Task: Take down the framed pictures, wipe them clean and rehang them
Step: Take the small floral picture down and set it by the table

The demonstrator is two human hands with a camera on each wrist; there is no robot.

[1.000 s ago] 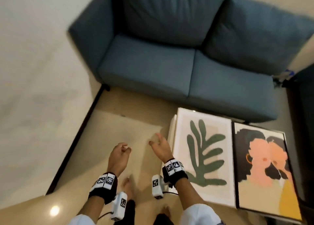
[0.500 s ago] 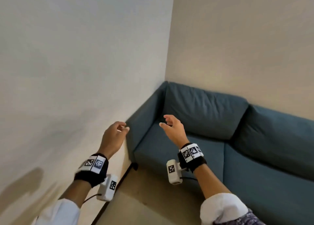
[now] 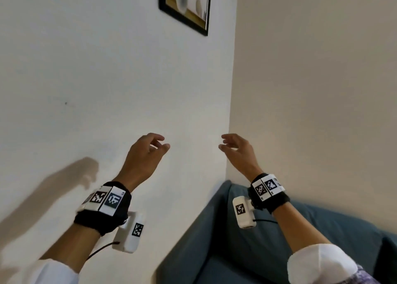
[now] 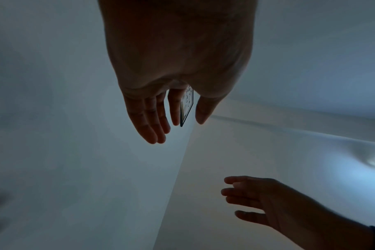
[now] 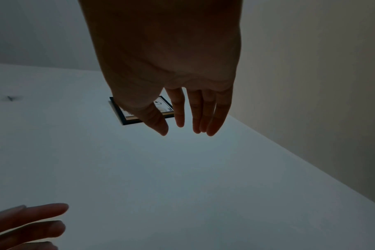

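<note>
A black-framed picture [image 3: 185, 6] hangs high on the white wall, near the room corner; its top is cut off by the head view. My left hand [image 3: 148, 152] and right hand [image 3: 235, 149] are both raised toward it, well below its lower edge, with relaxed fingers and nothing in them. In the left wrist view the frame [image 4: 187, 104] shows edge-on between the thumb and fingers of my left hand [image 4: 173, 108]. In the right wrist view the frame [image 5: 126, 116] is partly hidden behind my right hand [image 5: 182, 108].
A blue sofa [image 3: 247, 240] stands below, against the beige right wall [image 3: 311, 90] at the corner. A small dark mark [image 3: 66, 103] sits on the white wall to the left. My arm's shadow [image 3: 53, 189] falls on that wall.
My view has swung up from the floor, where two framed pictures lay, past the sofa to the wall. Both hands have risen toward the hanging picture, still holding nothing.
</note>
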